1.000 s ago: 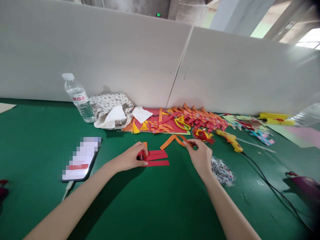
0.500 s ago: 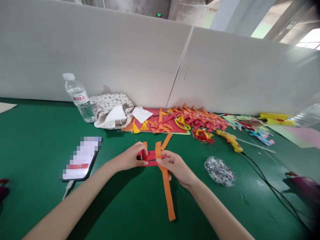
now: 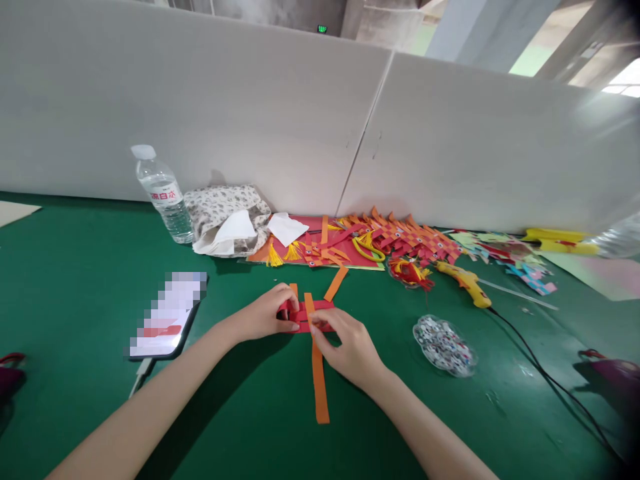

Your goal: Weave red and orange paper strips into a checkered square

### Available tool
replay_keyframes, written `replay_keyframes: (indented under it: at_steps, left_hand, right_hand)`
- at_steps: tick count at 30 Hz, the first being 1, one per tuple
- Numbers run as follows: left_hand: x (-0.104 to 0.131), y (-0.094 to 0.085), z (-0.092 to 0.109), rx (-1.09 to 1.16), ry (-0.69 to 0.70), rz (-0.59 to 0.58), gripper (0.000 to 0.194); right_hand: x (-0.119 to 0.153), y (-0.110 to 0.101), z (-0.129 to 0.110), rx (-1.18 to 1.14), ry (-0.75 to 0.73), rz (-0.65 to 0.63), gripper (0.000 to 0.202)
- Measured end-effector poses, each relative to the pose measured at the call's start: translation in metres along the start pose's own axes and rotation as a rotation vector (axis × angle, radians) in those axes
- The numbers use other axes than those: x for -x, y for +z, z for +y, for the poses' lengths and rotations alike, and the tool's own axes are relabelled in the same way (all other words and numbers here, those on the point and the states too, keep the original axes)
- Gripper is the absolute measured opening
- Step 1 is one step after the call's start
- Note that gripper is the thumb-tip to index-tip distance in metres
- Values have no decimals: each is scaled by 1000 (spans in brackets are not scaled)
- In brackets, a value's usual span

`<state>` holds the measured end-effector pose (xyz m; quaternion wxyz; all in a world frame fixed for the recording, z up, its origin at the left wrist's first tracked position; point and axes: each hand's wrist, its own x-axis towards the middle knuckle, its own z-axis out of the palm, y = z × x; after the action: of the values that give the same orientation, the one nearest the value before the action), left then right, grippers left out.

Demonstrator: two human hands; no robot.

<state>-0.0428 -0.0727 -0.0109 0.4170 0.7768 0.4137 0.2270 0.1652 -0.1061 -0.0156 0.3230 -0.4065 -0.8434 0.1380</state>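
My left hand [image 3: 273, 312] is closed on the left end of several red paper strips [image 3: 325, 306] lying side by side over the green table. An orange paper strip [image 3: 321, 393] crosses them, its lower end pointing toward me. My right hand [image 3: 345, 337] pinches this orange strip where it meets the red ones. Behind my left fingers the tip of another orange strip [image 3: 294, 291] sticks up. Beyond the red strips a separate orange strip [image 3: 336, 283] slants. My fingers partly cover the crossing, so its weave is unclear.
Woven red-orange paper pieces [image 3: 400, 235] and yellow tassels lie along the partition. A yellow glue gun [image 3: 465, 283] with a cord and a tray of googly eyes [image 3: 445, 345] are on the right. Left are a phone [image 3: 167, 317], a water bottle [image 3: 167, 197] and a tissue pouch [image 3: 225, 200].
My right hand has brought the orange strip leftward and down onto the red strips, closer to my left hand. My left hand keeps its grip. The view has shifted slightly.
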Motion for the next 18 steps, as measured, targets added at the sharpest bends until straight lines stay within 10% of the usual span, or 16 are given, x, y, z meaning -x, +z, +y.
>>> replay_keyframes:
  at_steps: [5,18]
  left_hand:
    - [-1,0,-1,-4,-22,7,25]
    - [0,1,-1,32,-16,1,24]
  right_hand:
    - [1,1,-1,259,-178,-139,30]
    - [0,7,6,169,-103,-156,30]
